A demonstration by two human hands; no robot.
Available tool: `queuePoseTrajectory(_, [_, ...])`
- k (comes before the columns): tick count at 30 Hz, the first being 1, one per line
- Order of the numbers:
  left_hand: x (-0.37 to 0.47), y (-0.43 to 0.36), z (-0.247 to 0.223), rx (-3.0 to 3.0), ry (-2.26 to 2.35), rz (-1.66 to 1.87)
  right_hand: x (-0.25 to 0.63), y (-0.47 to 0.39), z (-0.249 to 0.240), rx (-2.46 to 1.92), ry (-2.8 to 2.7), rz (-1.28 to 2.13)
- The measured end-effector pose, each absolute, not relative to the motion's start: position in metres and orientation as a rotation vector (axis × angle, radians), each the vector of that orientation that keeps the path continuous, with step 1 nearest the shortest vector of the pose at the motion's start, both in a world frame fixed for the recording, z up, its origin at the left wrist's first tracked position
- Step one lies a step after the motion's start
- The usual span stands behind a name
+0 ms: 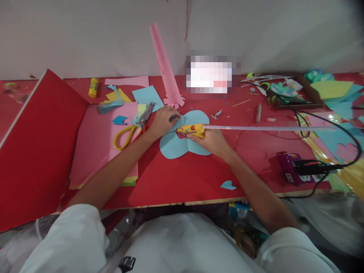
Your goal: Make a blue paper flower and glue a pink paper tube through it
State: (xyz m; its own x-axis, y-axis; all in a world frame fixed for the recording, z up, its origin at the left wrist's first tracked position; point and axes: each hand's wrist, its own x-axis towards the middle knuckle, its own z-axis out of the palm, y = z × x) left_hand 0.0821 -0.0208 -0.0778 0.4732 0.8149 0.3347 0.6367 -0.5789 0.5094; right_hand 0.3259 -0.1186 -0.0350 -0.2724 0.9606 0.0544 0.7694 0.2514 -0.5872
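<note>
My right hand (212, 141) grips a yellow glue gun (191, 131) lying sideways, nozzle pointing left over a light blue flower-shaped paper cutout (176, 146). A long clear glue stick (267, 128) sticks out of the gun's back toward the right. My left hand (163, 120) presses down on the upper left part of the blue cutout, fingers bent beside the gun's nozzle. The cutout lies flat on the red table (184, 178).
Yellow-handled scissors (133, 129) lie left of my left hand on a stack of pink paper (99, 148). A pink fringed paper tube (166, 66) leans on the wall. A purple power strip (291, 168) with black cables sits at right. A red board (34, 148) stands at left. Paper scraps lie around.
</note>
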Motion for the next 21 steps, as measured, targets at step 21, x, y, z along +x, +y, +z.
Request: queuePoseTrajectory(21, [0.0809, -0.0192, -0.078, 2.38, 1.199, 0.858, 0.3324, -0.1189, -0.0285, -1.451, -1.743, 0.877])
